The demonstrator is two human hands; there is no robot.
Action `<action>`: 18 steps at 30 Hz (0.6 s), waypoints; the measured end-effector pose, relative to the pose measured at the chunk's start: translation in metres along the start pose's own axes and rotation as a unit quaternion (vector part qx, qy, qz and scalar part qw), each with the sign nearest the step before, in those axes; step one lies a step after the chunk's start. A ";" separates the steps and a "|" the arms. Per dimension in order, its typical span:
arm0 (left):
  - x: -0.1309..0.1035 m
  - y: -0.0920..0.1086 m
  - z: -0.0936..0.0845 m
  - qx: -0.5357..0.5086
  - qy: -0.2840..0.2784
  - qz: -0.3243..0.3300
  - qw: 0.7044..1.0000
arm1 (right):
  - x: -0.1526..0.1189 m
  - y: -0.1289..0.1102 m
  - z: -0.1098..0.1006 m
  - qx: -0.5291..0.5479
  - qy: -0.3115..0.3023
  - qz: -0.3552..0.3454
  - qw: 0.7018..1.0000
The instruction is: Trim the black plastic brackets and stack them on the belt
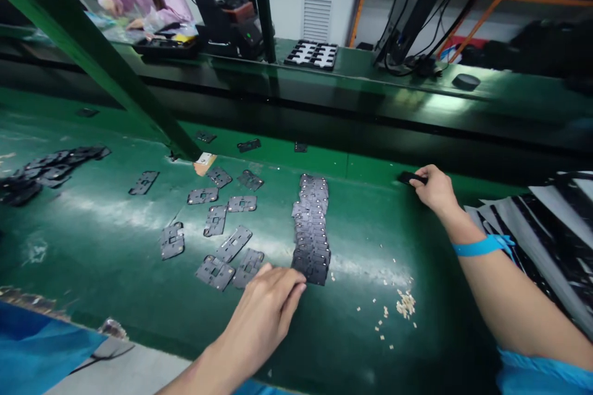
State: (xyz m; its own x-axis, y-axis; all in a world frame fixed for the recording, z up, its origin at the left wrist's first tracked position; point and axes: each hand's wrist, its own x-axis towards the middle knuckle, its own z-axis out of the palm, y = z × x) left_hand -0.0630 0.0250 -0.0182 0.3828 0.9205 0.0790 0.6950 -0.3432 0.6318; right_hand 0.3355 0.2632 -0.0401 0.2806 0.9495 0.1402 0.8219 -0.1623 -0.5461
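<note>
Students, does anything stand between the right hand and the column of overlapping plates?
Nothing visible does. Green tabletop separates the right hand, holding a black piece, from the column; the pale chips lie nearer the camera.

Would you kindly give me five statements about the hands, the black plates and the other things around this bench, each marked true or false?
1. The left hand is at the near end of the overlapping row of plates. True.
2. The pale chips lie to the left of that row. False: they are scattered to its right.
3. The right hand holds a black part. True.
4. The blue band is on the left wrist. False: it is around the right one.
5. A person in pink is on the far side of the bench. True.
</note>
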 end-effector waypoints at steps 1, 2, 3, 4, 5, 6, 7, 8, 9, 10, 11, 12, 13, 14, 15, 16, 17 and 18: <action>-0.002 0.004 0.001 -0.023 -0.015 0.008 1.000 | -0.011 -0.011 -0.004 0.016 -0.008 -0.012 1.000; -0.003 0.008 0.002 -0.051 -0.032 0.007 0.998 | -0.026 -0.023 -0.009 0.033 -0.024 -0.029 0.999; -0.003 0.012 0.002 -0.084 -0.045 -0.002 0.995 | -0.045 -0.037 -0.014 0.053 -0.050 -0.051 0.996; -0.002 0.015 0.003 -0.121 -0.055 -0.018 0.991 | -0.068 -0.051 -0.019 0.074 -0.084 -0.076 0.991; 0.000 0.018 0.003 -0.161 -0.059 -0.037 0.984 | -0.093 -0.065 -0.025 0.092 -0.120 -0.102 0.983; 0.004 0.021 0.003 -0.206 -0.060 -0.055 0.975 | -0.120 -0.079 -0.030 0.115 -0.161 -0.136 0.971; 0.008 0.024 0.003 -0.251 -0.058 -0.070 0.964 | -0.146 -0.092 -0.034 0.151 -0.199 -0.184 0.951; 0.012 0.027 0.004 -0.291 -0.053 -0.078 0.952 | -0.171 -0.102 -0.038 0.181 -0.217 -0.224 0.933; 0.016 0.029 0.004 -0.320 -0.047 -0.075 0.943 | -0.193 -0.110 -0.041 0.203 -0.224 -0.260 0.917; 0.020 0.032 0.005 -0.335 -0.038 -0.064 0.939 | -0.212 -0.115 -0.043 0.219 -0.223 -0.289 0.905; 0.023 0.034 0.006 -0.337 -0.026 -0.045 0.940 | -0.228 -0.117 -0.045 0.234 -0.213 -0.306 0.898; 0.024 0.035 0.006 -0.329 -0.010 -0.021 0.944 | -0.241 -0.116 -0.047 0.245 -0.198 -0.307 0.898; 0.024 0.036 0.007 -0.319 0.008 0.002 0.948 | -0.251 -0.114 -0.048 0.252 -0.182 -0.293 0.904; 0.023 0.037 0.007 -0.314 0.023 0.018 0.949 | -0.260 -0.111 -0.048 0.258 -0.167 -0.264 0.914; 0.021 0.037 0.008 -0.316 0.032 0.019 0.948 | -0.267 -0.107 -0.049 0.267 -0.158 -0.227 0.923; 0.019 0.037 0.008 -0.327 0.030 0.005 0.945 | -0.274 -0.104 -0.049 0.282 -0.156 -0.189 0.928; 0.016 0.037 0.008 -0.343 0.021 -0.019 0.939 | -0.280 -0.102 -0.048 0.302 -0.162 -0.152 0.927; 0.014 0.037 0.008 -0.360 0.006 -0.046 0.932 | -0.286 -0.101 -0.047 0.324 -0.171 -0.120 0.923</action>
State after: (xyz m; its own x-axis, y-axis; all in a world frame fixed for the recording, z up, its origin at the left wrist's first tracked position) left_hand -0.0271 0.0236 0.0003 0.3315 0.9434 0.0056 0.1333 -0.0527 0.9897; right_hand 0.1956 -0.0048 0.0131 -0.1352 0.9845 0.1120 0.3398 0.1522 -0.9281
